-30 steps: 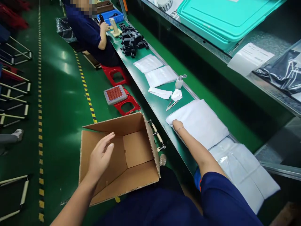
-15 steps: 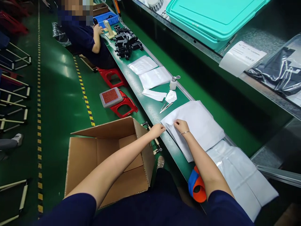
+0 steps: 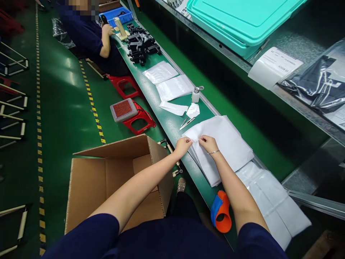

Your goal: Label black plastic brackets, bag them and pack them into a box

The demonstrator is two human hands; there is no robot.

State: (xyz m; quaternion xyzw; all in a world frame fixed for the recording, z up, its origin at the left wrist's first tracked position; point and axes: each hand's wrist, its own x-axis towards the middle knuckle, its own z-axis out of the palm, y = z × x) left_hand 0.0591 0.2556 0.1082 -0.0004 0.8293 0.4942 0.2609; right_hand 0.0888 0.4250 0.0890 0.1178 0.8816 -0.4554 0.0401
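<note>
A stack of large white sheets or bags (image 3: 226, 144) lies on the narrow green bench (image 3: 161, 118). At its near left corner my left hand (image 3: 183, 145) pinches the edge of the top one. Just to the right, my right hand (image 3: 208, 144) is closed on the same top piece, whose corner is lifted and creased between both hands. Whether it is a flat sheet or a bag I cannot tell. Beyond the stack lie tweezers (image 3: 187, 123) and a crumpled white wipe (image 3: 193, 110), with a small white bottle (image 3: 195, 95) behind them.
An open cardboard box (image 3: 91, 190) stands left of the bench. An orange and blue tape dispenser (image 3: 221, 212) sits at the bench edge. White plastic bags (image 3: 272, 201) lie to the right. Black parts (image 3: 140, 45) are heaped farther along, near a seated co-worker (image 3: 81, 32). A teal bin (image 3: 248, 21) rests on the shelf.
My left hand has moved slightly right and closer to my right hand, now at the corner of the white stack. The corner is raised between them. The view has shifted slightly.
</note>
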